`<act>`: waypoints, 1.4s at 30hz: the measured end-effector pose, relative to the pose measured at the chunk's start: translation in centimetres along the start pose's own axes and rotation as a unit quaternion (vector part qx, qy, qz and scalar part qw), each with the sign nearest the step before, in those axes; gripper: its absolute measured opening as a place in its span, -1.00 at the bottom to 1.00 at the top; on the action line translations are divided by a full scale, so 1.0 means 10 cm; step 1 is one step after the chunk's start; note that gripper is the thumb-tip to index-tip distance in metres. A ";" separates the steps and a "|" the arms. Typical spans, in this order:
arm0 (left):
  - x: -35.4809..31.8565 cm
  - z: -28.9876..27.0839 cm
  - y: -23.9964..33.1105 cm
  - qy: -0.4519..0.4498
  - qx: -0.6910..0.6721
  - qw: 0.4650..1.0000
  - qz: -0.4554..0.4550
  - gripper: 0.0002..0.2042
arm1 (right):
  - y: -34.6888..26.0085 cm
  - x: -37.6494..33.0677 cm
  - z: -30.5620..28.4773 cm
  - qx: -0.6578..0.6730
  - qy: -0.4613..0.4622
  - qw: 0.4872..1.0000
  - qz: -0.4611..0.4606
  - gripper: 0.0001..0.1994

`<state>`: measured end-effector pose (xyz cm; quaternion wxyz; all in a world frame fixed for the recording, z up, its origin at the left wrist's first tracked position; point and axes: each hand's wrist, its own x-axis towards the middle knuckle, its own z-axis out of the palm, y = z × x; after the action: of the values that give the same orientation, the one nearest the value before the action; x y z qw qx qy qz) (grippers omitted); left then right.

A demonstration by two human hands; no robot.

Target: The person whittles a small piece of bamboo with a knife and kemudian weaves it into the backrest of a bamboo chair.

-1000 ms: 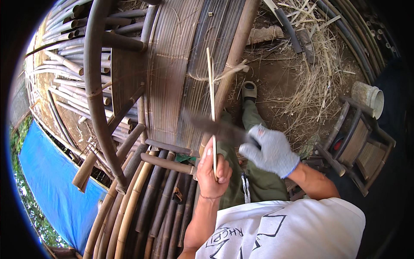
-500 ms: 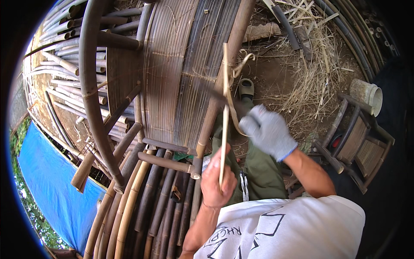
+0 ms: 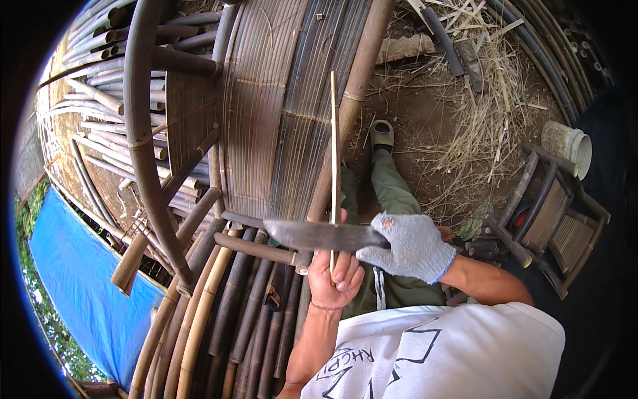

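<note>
My bare left hand (image 3: pixel 337 278) is closed around the lower part of a thin, pale bamboo strip (image 3: pixel 334 139), which stands out lengthwise away from me. In a grey knit glove with a worn spot, my right hand (image 3: pixel 413 247) grips a broad-bladed knife (image 3: pixel 319 237). Its dark blade lies crosswise over the strip, just beyond my left fingers, and points to the left. The handle is mostly hidden inside the glove. Left of the strip is a bamboo bench (image 3: pixel 266 120) with a slatted seat.
Several bamboo poles (image 3: pixel 246 319) lie at the lower left, with more stacked at the far left beside a blue tarp (image 3: pixel 86 279). Shavings (image 3: pixel 492 126) litter the ground at the upper right. A white bucket (image 3: pixel 571 149) and a small bamboo chair (image 3: pixel 548 216) stand at the right.
The knife has come back toward me, from midway up the strip to near my left hand. The curled shaving that hung from the strip is gone from it.
</note>
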<state>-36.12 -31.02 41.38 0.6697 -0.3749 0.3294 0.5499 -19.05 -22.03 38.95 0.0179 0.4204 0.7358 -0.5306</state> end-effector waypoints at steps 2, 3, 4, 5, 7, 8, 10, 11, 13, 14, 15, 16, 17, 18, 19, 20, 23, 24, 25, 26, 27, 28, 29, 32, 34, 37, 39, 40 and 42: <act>-0.05 0.00 -0.02 -0.007 0.058 0.998 0.002 -0.53 | 0.09 0.09 0.01 0.018 0.054 0.998 0.019 -0.47; -0.07 -0.04 -0.02 -0.020 0.080 0.997 -0.003 -0.52 | 0.15 0.13 -0.01 0.013 0.054 0.998 0.042 -0.47; -0.09 -0.07 -0.03 -0.034 0.102 0.994 -0.008 -0.51 | 0.21 0.16 -0.03 0.009 0.053 0.996 0.064 -0.48; -0.13 -0.07 -0.05 -0.031 0.108 0.994 -0.010 -0.51 | 0.26 0.17 -0.05 -0.003 0.053 0.996 0.068 -0.47; -0.14 -0.07 -0.08 -0.027 0.101 0.994 -0.006 -0.53 | 0.34 0.22 -0.06 -0.008 0.058 0.995 0.078 -0.47; -0.14 -0.08 -0.09 -0.024 0.098 0.995 -0.004 -0.54 | 0.36 0.22 -0.05 -0.011 0.060 0.995 0.083 -0.47; -0.11 -0.08 -0.08 -0.014 0.093 0.995 -0.008 -0.54 | 0.37 0.22 -0.05 -0.006 0.069 0.993 0.093 -0.46; -0.10 -0.08 -0.07 -0.009 0.091 0.996 -0.010 -0.54 | 0.40 0.24 -0.04 -0.003 0.083 0.992 0.099 -0.45; -0.19 -0.12 -0.09 -0.012 0.104 0.994 -0.020 -0.54 | 0.47 0.32 -0.12 0.019 0.081 0.987 0.140 -0.45; -0.24 -0.14 -0.10 -0.013 0.110 0.994 -0.024 -0.54 | 0.55 0.33 -0.13 0.016 0.097 0.985 0.143 -0.44; -0.27 -0.17 -0.08 -0.036 0.093 0.994 -0.049 -0.49 | 0.57 0.34 -0.19 0.058 0.090 0.985 0.134 -0.46; -0.26 -0.17 -0.08 -0.039 0.065 0.996 -0.049 -0.50 | 0.55 0.34 -0.26 0.101 0.082 0.984 0.124 -0.47; -0.22 -0.13 -0.09 -0.042 0.037 0.997 -0.049 -0.52 | 0.49 0.31 -0.32 0.199 0.041 0.965 0.166 -0.50; -0.18 -0.10 -0.09 -0.046 0.009 0.998 -0.049 -0.53 | 0.43 0.27 -0.34 0.294 -0.001 0.933 0.206 -0.52; -0.15 -0.08 -0.08 -0.034 0.013 0.999 -0.035 -0.54 | 0.39 0.21 -0.31 0.278 0.020 0.947 0.159 -0.55; -0.09 -0.06 -0.06 -0.017 0.039 0.999 -0.010 -0.54 | 0.36 0.17 -0.27 0.172 0.065 0.981 0.064 -0.54; 0.06 0.03 0.02 0.057 0.116 0.991 0.041 -0.54 | 0.06 -0.05 -0.20 0.054 -0.016 0.998 0.039 -0.54; 0.07 0.05 0.01 0.052 0.136 0.988 0.048 -0.54 | 0.01 -0.11 -0.14 0.042 -0.041 0.998 0.031 -0.55; 0.08 0.06 -0.01 0.046 0.157 0.985 0.055 -0.54 | -0.01 -0.15 -0.06 0.033 -0.047 0.998 0.024 -0.51; 0.08 0.07 -0.02 0.041 0.177 0.981 0.061 -0.54 | 0.00 -0.14 -0.04 0.031 -0.038 0.999 0.021 -0.50; 0.07 0.07 -0.04 0.062 0.207 0.974 0.067 -0.55 | 0.00 -0.12 -0.02 0.029 -0.031 0.999 0.017 -0.50; 0.06 0.06 -0.04 0.060 0.203 0.975 0.068 -0.55 | 0.02 -0.11 0.00 0.027 -0.023 0.999 0.014 -0.48; 0.05 0.06 -0.05 0.059 0.199 0.976 0.067 -0.55 | 0.07 -0.09 0.07 0.027 0.026 0.999 0.015 -0.48; 0.06 0.09 -0.06 0.084 0.202 0.974 0.063 -0.57 | 0.10 -0.05 0.06 0.019 -0.015 0.999 0.034 -0.53; 0.01 0.09 -0.08 0.130 0.202 0.968 0.069 -0.57 | 0.12 -0.01 0.05 0.026 0.020 0.998 0.058 -0.52; -0.21 0.01 -0.18 0.061 0.241 0.968 0.030 -0.53 | 0.38 0.21 -0.06 0.064 0.067 0.985 0.148 -0.50; -0.28 -0.01 -0.20 0.068 0.231 0.970 0.017 -0.52 | 0.48 0.22 -0.13 0.054 0.054 0.990 0.119 -0.55; -0.25 -0.01 -0.18 0.072 0.225 0.971 0.024 -0.53 | 0.49 0.20 -0.15 0.071 0.045 0.992 0.099 -0.56; -0.17 0.01 -0.13 0.081 0.213 0.973 0.040 -0.54 | 0.39 0.10 -0.13 0.114 0.036 0.990 0.076 -0.57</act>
<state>-35.15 -31.91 43.10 0.6826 -0.2538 0.5068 0.4614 -16.64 -20.11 36.03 -0.0163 0.4937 0.6366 -0.5922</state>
